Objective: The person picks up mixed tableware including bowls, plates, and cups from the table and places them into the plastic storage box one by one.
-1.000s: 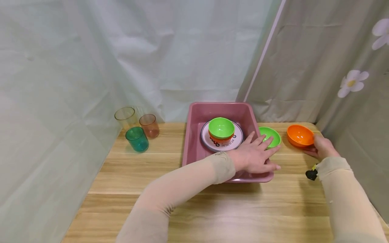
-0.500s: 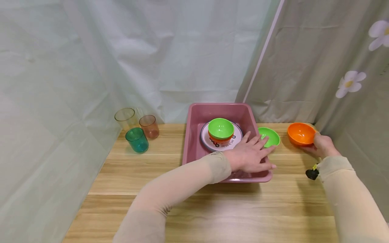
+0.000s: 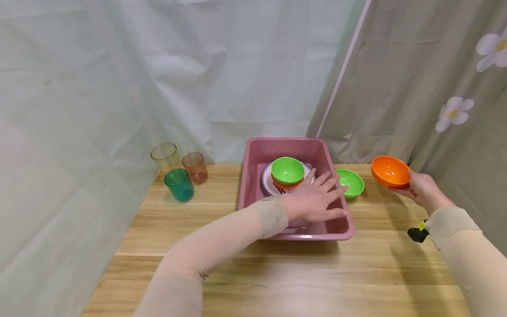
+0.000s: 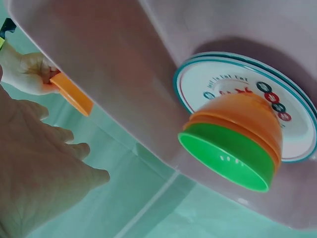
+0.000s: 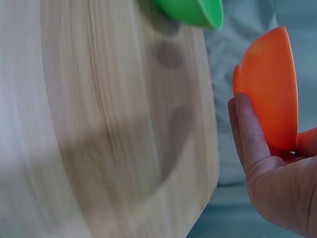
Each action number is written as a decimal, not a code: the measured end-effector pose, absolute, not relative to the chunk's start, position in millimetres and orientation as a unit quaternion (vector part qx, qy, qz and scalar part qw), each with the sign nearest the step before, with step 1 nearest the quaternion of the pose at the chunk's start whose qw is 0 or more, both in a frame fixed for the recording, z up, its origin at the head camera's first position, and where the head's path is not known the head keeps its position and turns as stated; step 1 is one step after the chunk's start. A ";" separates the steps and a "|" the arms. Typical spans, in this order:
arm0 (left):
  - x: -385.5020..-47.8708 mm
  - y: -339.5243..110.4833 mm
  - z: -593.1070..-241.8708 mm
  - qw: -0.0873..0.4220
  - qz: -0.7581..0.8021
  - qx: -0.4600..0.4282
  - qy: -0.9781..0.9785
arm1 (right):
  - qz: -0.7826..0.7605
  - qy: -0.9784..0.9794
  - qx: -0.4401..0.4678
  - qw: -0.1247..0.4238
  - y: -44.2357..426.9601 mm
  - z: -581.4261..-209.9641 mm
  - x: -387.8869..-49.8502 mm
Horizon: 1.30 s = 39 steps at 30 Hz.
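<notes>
An orange bowl (image 3: 390, 171) is held up off the table by my right hand (image 3: 425, 189), thumb at its rim and fingers under its base; the right wrist view shows the bowl (image 5: 270, 89) above the wood. My left hand (image 3: 314, 200), fingers spread, is over the near right part of the pink tub (image 3: 348, 229) and holds nothing. Inside the tub a green bowl (image 3: 287, 171) sits on orange bowls (image 4: 247, 111), on stacked white plates (image 4: 198, 79). Right of the tub, another green bowl (image 3: 352, 182) stands on the table.
At the left of the wooden table (image 3: 178, 242) stand a teal cup (image 3: 180, 187), a reddish cup (image 3: 196, 169) and a yellowish cup (image 3: 164, 157). Pale curtains (image 3: 253, 66) hang behind and at both sides. A black object (image 3: 417, 233) is beside my right wrist.
My right hand has raised the orange bowl off the table and tilted it slightly. My left hand has moved a little left, away from the green bowl beside the tub.
</notes>
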<state>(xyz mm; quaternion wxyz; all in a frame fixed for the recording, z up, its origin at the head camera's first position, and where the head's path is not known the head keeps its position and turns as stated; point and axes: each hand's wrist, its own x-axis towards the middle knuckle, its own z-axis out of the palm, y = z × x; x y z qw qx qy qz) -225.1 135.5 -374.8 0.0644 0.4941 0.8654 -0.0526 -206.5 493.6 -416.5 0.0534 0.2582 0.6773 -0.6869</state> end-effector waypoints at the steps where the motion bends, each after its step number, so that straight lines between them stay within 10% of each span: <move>1: -226.4 133.0 -374.4 0.062 -0.052 0.494 0.866 | -0.694 0.672 0.252 0.058 491.5 -413.4 -205.8; 39: -237.8 -39.2 -377.5 0.041 0.021 0.426 0.904 | -0.665 0.724 0.043 0.178 327.2 -351.6 -194.7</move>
